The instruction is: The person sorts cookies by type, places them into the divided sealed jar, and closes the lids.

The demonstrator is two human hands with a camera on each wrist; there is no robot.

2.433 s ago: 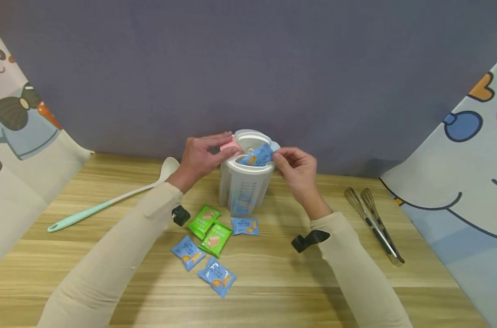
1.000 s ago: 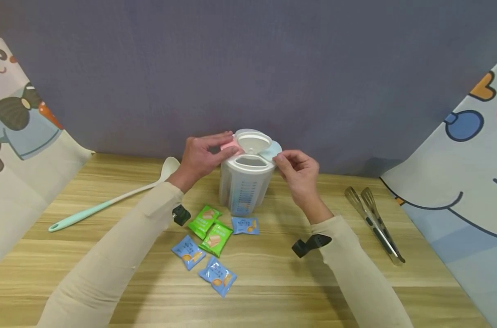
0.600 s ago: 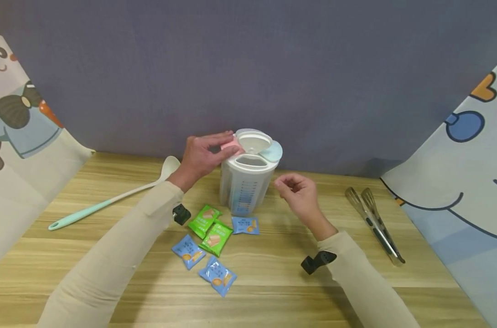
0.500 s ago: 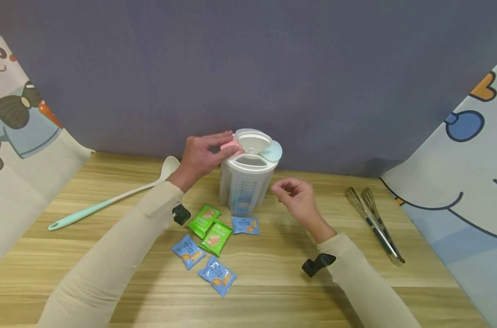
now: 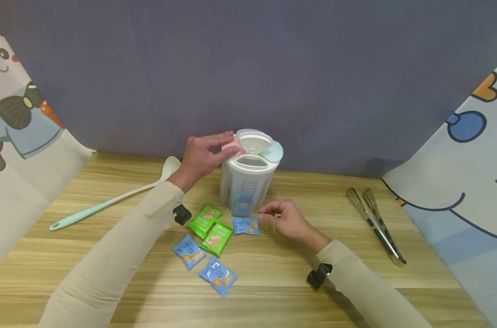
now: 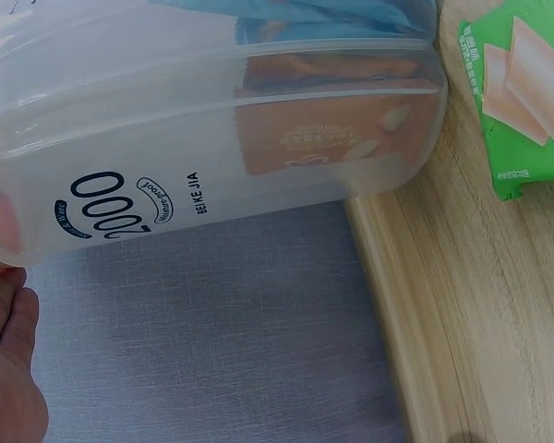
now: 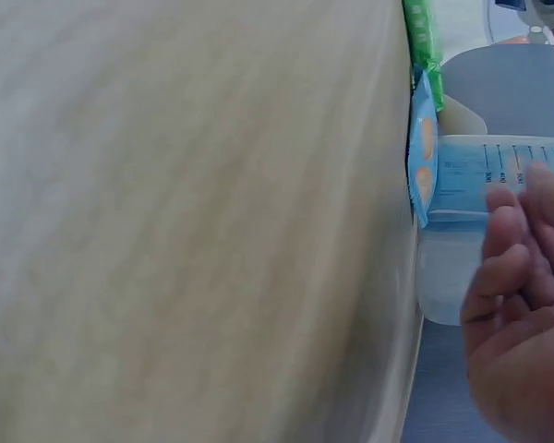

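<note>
So, nearest first: a blue glossy plastic snack packet (image 5: 217,276) is laid flat on the light striped wooden tabletop (image 5: 281,296), with a second blue plastic packet (image 5: 188,252) just behind it to the left. Past those, two bright green plastic packets with wafer pictures are left touching, a front one (image 5: 216,238) and a rear one (image 5: 205,222).

A third blue plastic packet (image 5: 245,226) is parked right at the foot of the container. The right hand (image 5: 287,220) is held just beside that packet's right end, fingers loosely bent and nothing gripped (contact can't really be made out).

Off to the right, long metal tongs with black grips (image 5: 371,223) are laid down; over on the left, a white spoon with a mint-green handle (image 5: 109,202).

The tall translucent plastic container (image 5: 245,191) is stood upright, with blue and brownish packets seen inside. Its pink plastic flap (image 5: 231,145) is gripped between thumb and fingers by the left hand (image 5: 199,159), while the pale blue round flap (image 5: 273,151) is swung outward. Everything's backed by a grey fabric backdrop (image 5: 273,68).
</note>
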